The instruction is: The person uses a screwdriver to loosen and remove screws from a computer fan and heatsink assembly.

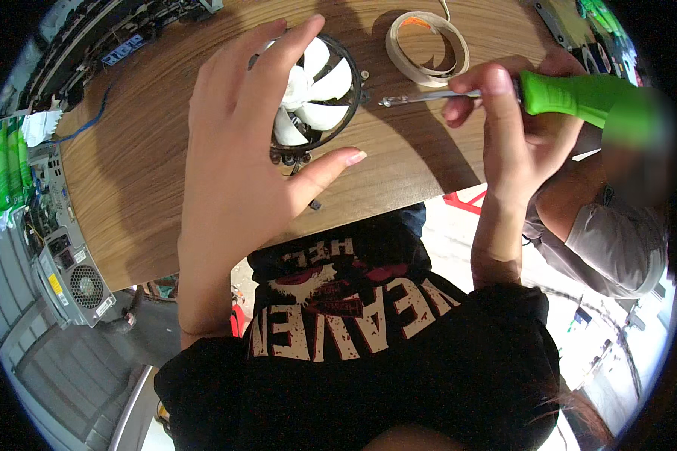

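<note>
Fingers and thumb of your right hand (523, 143) are wrapped round the screwdriver (564, 98), upper right, its shaft pointing left, nearly level, tip just right of the fan (327, 86) at upper centre. Your left hand (237, 150), nearer, is spread over the fan's left side; contact is unclear.

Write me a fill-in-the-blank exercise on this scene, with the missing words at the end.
1. The right hand grips a screwdriver whose handle is coloured ____.
2. The blades of the fan by the left hand are coloured ____.
3. Seen in the picture, the tape lies to the ____ of the fan.
4. The tip of the screwdriver points toward the person's ____.

Missing words: green; white; right; left.
</note>
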`<state>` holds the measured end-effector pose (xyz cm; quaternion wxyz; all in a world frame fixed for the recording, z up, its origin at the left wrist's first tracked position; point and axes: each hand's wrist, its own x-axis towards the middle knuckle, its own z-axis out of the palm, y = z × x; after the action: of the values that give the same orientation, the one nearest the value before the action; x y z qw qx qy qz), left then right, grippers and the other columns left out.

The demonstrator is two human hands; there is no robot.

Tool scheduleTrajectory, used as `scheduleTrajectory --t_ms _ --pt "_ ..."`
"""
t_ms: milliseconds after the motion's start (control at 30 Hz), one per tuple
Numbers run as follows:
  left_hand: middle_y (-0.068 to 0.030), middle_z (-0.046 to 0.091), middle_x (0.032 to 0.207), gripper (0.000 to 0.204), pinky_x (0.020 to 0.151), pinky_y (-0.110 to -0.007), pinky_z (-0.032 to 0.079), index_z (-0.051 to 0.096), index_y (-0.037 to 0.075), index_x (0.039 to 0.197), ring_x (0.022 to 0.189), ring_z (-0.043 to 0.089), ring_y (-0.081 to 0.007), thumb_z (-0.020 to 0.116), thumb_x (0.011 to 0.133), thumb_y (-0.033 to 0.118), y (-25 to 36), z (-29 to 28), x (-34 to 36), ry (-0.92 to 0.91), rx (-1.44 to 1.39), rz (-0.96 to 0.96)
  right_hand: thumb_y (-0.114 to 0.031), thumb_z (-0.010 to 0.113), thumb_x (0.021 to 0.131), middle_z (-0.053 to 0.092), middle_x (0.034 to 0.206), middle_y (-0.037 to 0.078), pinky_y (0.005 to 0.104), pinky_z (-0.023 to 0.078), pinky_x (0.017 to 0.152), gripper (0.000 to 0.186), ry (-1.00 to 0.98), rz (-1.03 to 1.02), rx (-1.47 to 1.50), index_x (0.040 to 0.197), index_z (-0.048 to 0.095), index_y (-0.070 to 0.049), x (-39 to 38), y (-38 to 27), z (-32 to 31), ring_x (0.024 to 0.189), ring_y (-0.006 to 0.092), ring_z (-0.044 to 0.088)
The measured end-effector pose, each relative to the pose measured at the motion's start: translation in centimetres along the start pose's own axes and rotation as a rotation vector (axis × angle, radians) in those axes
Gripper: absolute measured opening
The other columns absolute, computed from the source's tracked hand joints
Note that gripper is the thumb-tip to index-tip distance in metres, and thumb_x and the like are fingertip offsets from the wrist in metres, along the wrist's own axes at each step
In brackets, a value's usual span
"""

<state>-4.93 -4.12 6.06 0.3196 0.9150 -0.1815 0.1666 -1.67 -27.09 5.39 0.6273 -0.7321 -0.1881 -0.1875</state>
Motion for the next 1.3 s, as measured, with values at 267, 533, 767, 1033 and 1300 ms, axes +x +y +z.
scheduleTrajectory --t_ms 267,533,767,1033,1300 --pt "-0.0160 0.056 0.129 0.091 0.101 -0.043 0.042 0.051 0.010 0.137 0.119 0.052 -0.0363 0.089 0.055 0.019 0.2 0.5 0.8 -0.067 0.173 -0.065 0.000 0.061 0.093 0.068 0.077 0.022 0.0275 0.055 0.049 0.035 -0.113 -0.016 -0.014 0.113 0.032 -0.002 1.2 0.6 1.4 0.058 0.0223 0.067" --pt "-0.0156 0.055 0.130 0.091 0.101 -0.044 0.041 0.050 0.009 0.136 0.120 0.052 -0.0365 0.089 0.055 0.019 -1.3 0.7 1.1 -0.017 0.143 0.046 0.000 0.062 0.092 0.069 0.077 0.022 0.0265 0.055 0.048 0.036 -0.165 -0.062 -0.061 0.114 0.034 -0.002 1.8 1.2 1.4 0.058 0.0219 0.068" --pt "-0.0154 0.055 0.130 0.090 0.102 -0.044 0.041 0.052 0.010 0.136 0.120 0.051 -0.0362 0.089 0.054 0.019 -0.4 0.2 1.5 -0.066 0.127 0.038 0.005 0.066 0.087 0.069 0.079 0.021 0.0251 0.055 0.051 0.042 -0.280 -0.129 -0.012 0.115 0.035 -0.001 2.3 1.1 1.6 0.062 0.0208 0.069" --pt "-0.0156 0.054 0.131 0.091 0.103 -0.044 0.040 0.052 0.011 0.136 0.122 0.050 -0.0355 0.089 0.053 0.018 -1.0 0.5 0.9 -0.013 0.034 -0.072 0.007 0.071 0.083 0.067 0.078 0.018 0.0251 0.055 0.054 0.048 -0.273 0.036 0.002 0.115 0.036 0.000 2.3 0.7 1.6 0.066 0.0197 0.069" --pt "-0.0163 0.052 0.133 0.087 0.105 -0.044 0.040 0.053 0.010 0.134 0.124 0.049 -0.0357 0.089 0.054 0.019 -0.8 0.6 0.5 -0.007 0.017 -0.064 0.011 0.070 0.082 0.067 0.081 0.019 0.0261 0.056 0.057 0.045 -0.388 -0.255 -0.224 0.112 0.038 0.004 2.4 1.0 0.9 0.067 0.0198 0.068"
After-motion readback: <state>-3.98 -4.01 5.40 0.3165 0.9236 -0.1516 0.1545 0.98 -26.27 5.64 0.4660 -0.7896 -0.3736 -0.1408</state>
